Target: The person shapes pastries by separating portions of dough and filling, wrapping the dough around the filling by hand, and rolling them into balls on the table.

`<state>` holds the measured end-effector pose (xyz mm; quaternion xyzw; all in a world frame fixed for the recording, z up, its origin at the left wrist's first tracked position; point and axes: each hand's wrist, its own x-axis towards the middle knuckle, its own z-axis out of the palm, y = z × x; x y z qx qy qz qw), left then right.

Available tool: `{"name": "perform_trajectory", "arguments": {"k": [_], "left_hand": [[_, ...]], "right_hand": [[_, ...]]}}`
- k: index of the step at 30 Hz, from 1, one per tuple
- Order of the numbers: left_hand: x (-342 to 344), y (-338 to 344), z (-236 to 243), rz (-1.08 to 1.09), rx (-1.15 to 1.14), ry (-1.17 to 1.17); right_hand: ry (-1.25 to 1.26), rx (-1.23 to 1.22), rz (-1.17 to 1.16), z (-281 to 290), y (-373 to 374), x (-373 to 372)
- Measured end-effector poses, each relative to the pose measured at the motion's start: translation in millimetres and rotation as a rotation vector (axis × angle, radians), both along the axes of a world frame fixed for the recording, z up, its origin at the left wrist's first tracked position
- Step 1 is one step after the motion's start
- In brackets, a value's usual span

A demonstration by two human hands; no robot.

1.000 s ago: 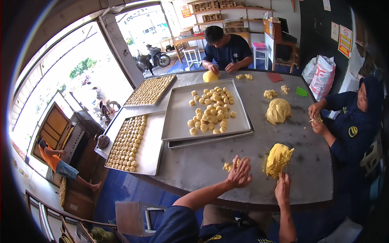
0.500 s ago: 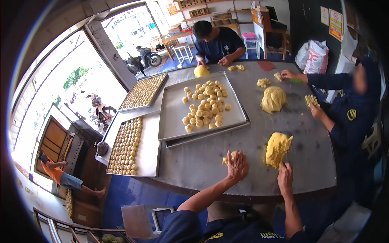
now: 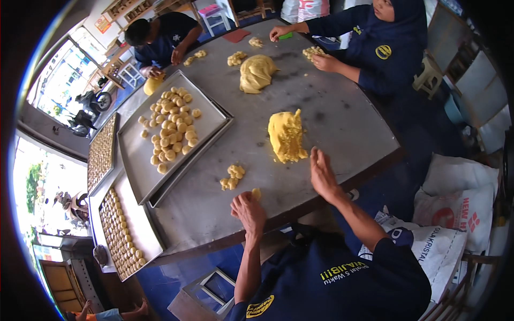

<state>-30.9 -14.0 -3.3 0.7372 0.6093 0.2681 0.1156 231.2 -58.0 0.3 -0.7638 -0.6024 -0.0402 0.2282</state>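
Observation:
My left hand [image 3: 247, 213] is curled at the near table edge around a small piece of pale dough [image 3: 256, 193], partly hidden by the fingers. Just above it lie several dough lumps [image 3: 231, 177]. My right hand [image 3: 324, 174] has its fingers stretched out, just below and right of a crumbly bright yellow mass [image 3: 285, 136] on the metal table [image 3: 353, 144]. Farther back sits a smooth pale dough mound [image 3: 257, 74].
A tray of loose dough balls [image 3: 138, 179] and trays of neat rows [image 3: 150, 230] fill the left. One co-worker [image 3: 166, 37] works at the back, another [image 3: 375, 53] at the right handles small dough bits. Another person [image 3: 112, 313] shows at lower left. Sacks [image 3: 450, 198] stand lower right.
The view has swung rightward. My left hand has left the dough lumps for the near edge, fingers now curled. My right hand has shifted slightly right of the yellow mass, fingers straighter.

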Motion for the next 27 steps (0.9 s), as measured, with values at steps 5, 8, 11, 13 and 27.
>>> {"name": "perform_trajectory", "arguments": {"k": [5,8,11,13,27], "left_hand": [[-8.7,2.4,-11.9,0.077,0.054,-0.33],[-12.3,-2.4,3.4,0.103,-0.113,-0.62],[-16.2,-2.3,3.2,0.088,-0.09,-0.702],[-8.4,2.5,4.5,0.068,-0.111,-0.756],[-3.1,13.8,-1.7,-0.103,-0.441,-1.041]], "right_hand": [[0.235,0.074,0.14,0.5,-14.7,5.2],[0.257,0.134,0.117,19.4,21.3,32.6],[0.193,-0.012,0.112,5.3,59.9,60.2],[0.17,0.137,0.048,0.7,84.9,89.7],[0.202,0.001,0.187,20.4,-5.2,2.6]]}}
